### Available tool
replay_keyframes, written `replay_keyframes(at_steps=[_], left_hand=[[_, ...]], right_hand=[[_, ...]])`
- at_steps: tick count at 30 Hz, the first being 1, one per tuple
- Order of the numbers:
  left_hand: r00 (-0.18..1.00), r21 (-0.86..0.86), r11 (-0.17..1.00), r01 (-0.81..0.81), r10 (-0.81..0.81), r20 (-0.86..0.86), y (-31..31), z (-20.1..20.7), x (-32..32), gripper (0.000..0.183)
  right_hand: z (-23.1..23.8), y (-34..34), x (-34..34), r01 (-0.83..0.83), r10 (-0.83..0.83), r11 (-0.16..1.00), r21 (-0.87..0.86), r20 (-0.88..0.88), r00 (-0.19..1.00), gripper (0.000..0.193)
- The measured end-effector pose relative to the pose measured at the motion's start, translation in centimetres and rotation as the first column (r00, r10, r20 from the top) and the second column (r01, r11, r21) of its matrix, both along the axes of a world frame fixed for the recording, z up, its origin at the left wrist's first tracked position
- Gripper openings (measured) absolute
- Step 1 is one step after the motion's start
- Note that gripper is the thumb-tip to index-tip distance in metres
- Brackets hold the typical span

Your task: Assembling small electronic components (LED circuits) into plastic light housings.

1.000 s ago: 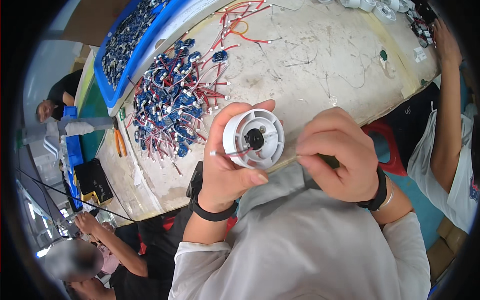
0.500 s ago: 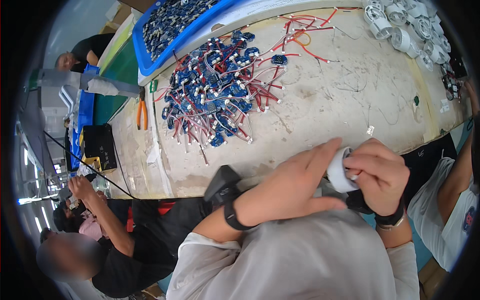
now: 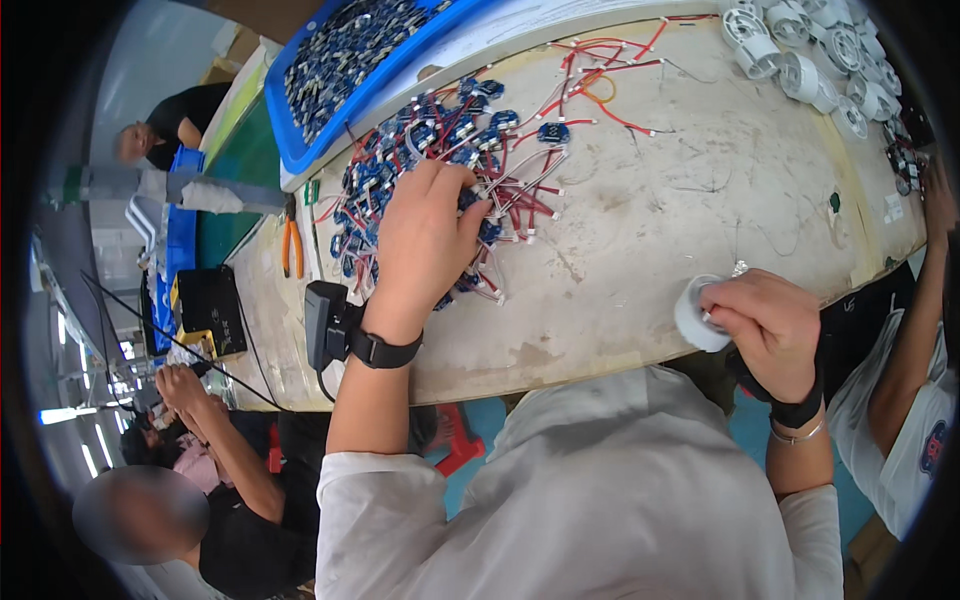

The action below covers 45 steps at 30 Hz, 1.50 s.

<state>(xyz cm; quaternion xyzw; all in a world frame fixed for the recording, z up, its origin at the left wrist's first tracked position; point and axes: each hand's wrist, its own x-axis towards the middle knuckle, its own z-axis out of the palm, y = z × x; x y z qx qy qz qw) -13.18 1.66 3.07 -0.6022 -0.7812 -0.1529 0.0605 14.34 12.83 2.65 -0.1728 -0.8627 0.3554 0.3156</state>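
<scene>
My left hand (image 3: 428,225) is over the pile of small blue circuit boards (image 3: 400,150) with red and white wire leads. Its fingers are curled, and a blue circuit board (image 3: 467,198) shows between thumb and forefinger. At the table's front edge, my right hand (image 3: 765,325) grips a white round plastic housing (image 3: 690,318) at its rim. The housing is tilted, and the fingers partly cover its opening. A dark device on a black strap (image 3: 330,325) sits on my left wrist.
A blue tray (image 3: 285,135) of bare boards stands at the back left, near orange-handled pliers (image 3: 292,240). Loose red wires (image 3: 600,60) lie at the back. Several white housings (image 3: 800,60) are heaped at the far right. Co-workers sit on both sides.
My left hand has left the white housing and moved up and left to the circuit-board pile. My right hand still holds the housing, now slightly nearer the table surface.
</scene>
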Motion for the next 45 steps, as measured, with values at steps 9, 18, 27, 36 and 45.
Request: replay_keyframes(at_steps=[9,18,27,36,45], left_hand=[[0.457,0.548,0.728,-0.411,-0.355,0.815,-3.4,3.3,-0.5,0.023],[-0.382,0.135,0.99,-0.051,-0.144,0.913,-2.0,0.8,11.3,0.025],[-0.254,0.177,0.981,-0.081,-0.192,0.948,-1.6,-0.4,12.3,0.02],[0.266,0.276,0.961,-0.022,-0.261,0.928,-1.7,0.0,12.2,0.012],[0.682,0.411,0.899,0.154,-0.397,0.614,-1.4,1.1,12.6,0.017]], right_hand=[[-1.0,0.9,-0.5,-0.161,0.154,0.891,-0.425,-0.052,0.987,0.011],[-0.3,0.0,-1.3,-0.134,0.102,0.869,-0.476,-0.092,0.991,0.014],[0.0,-0.7,-1.6,-0.196,0.154,0.894,-0.402,-0.135,0.979,0.008],[0.8,-1.9,-1.1,-0.126,0.11,0.88,-0.458,-0.061,0.992,0.01],[0.2,-4.3,-0.9,0.013,-0.06,0.951,-0.308,-0.144,0.988,0.008]])
